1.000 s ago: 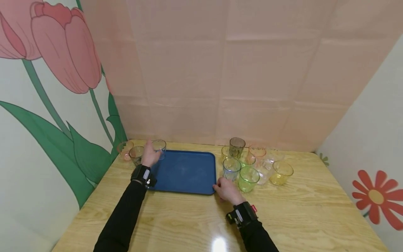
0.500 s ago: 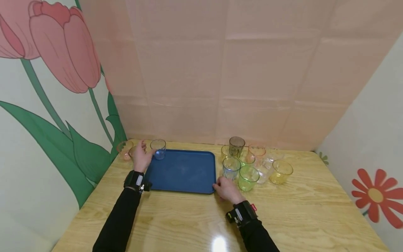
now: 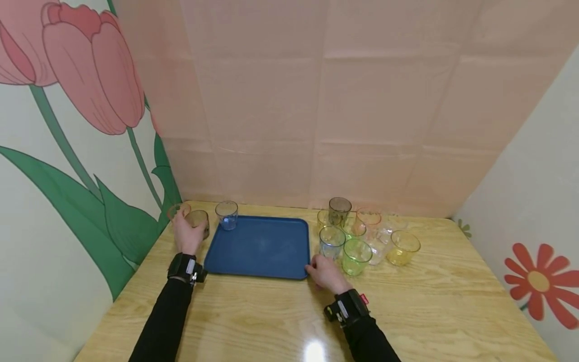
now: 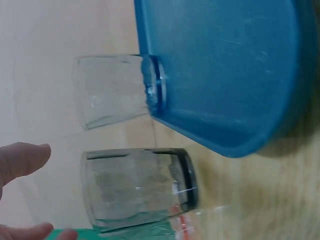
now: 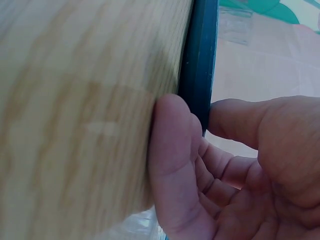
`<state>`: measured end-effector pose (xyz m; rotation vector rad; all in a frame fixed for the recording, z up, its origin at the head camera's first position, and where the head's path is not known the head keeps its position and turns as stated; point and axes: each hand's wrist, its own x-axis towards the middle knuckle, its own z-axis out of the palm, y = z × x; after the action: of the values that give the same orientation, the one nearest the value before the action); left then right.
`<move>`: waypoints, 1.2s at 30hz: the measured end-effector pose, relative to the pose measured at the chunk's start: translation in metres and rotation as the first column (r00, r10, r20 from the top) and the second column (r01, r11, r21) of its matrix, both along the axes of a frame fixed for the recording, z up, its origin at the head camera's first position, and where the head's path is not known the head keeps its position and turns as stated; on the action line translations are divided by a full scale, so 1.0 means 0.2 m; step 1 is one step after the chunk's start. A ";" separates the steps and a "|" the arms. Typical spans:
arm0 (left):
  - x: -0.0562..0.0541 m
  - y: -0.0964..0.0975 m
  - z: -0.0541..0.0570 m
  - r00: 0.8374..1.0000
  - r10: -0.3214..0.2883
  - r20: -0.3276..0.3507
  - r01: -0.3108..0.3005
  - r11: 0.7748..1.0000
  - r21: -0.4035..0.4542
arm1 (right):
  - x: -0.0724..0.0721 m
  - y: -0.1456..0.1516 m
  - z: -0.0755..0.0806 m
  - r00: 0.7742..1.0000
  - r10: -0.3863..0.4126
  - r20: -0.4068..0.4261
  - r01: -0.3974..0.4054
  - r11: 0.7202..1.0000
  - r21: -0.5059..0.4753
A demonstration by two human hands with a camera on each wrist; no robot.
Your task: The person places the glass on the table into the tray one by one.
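My left hand [image 3: 187, 237] is at a smoky grey-brown glass [image 3: 202, 221] beyond the tray's left side. In the left wrist view that glass [image 4: 137, 187] stands upright on the table, with the thumb and fingertips spread apart near its mouth. A clear bluish glass [image 3: 227, 216] stands on the far left corner of the blue tray [image 3: 262, 246]. At the near right corner, my right hand [image 3: 329, 274] pinches the tray rim [image 5: 197, 65] between thumb and index finger. Partly behind my left hand is a pinkish-orange glass [image 3: 172, 213].
Right of the tray stands a group of glasses, among them a green one [image 3: 357, 257], a blue-tinted one [image 3: 332, 244], a dark one [image 3: 339, 211] and a yellow one [image 3: 404, 249]. A pinkish cloth wall [image 3: 316, 125] rises behind the wooden table [image 3: 271, 317].
My left hand has withdrawn from the bluish glass at the tray corner and moved left to the smoky grey-brown glass. My right hand has stayed at the tray corner.
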<state>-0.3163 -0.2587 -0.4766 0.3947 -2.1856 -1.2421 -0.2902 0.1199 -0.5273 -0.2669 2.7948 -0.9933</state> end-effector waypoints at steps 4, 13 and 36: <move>0.01 -0.01 -0.03 0.999 0.034 0.040 -0.035 0.999 0.026 | 0.00 0.00 0.00 1.000 0.005 -0.001 -0.005 1.000 -0.014; -0.04 -0.03 -0.08 0.991 0.046 0.122 -0.058 0.994 0.091 | 0.01 0.00 0.01 1.000 -0.003 0.029 0.004 1.000 -0.024; -0.15 -0.04 -0.13 0.987 0.056 0.150 -0.071 0.993 0.094 | 0.00 -0.01 0.02 1.000 0.001 0.031 0.000 1.000 -0.021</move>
<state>-0.3466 -0.2670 -0.5032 0.6092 -2.2199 -1.3273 -0.2895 0.1185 -0.5229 -0.2526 2.7582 -1.0176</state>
